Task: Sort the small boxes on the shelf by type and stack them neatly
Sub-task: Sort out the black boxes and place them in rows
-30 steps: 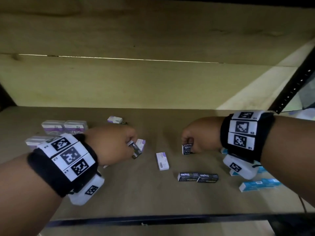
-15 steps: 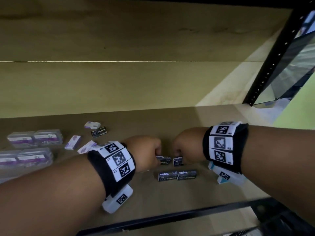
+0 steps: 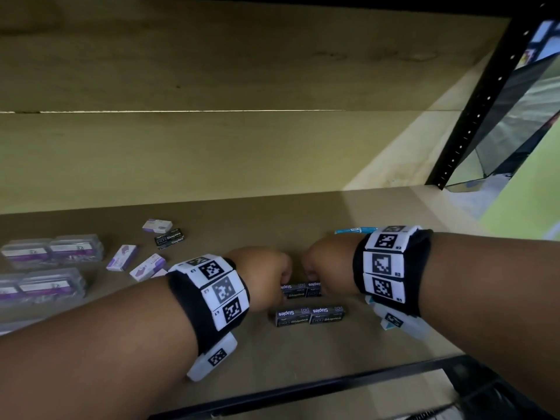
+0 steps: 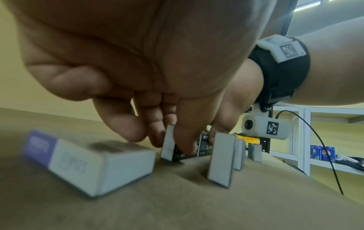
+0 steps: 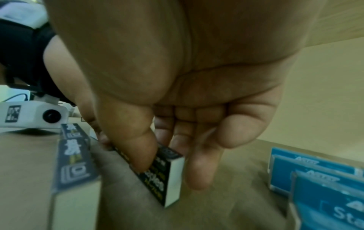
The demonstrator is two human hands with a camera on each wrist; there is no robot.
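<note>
Here the left hand pinches one dark staples box between thumb and curled fingers, and the right hand pinches a second dark staples box the same way, thumb on its printed face. The two boxes stand end to end on the shelf board, touching or nearly so; the head view cannot settle which. Just in front of them, toward the shelf's edge, lies a finished pair of dark boxes in a line. Further left are loose purple-and-white boxes, another dark box and clear purple-labelled packs. Blue boxes stand beside the right hand.
</note>
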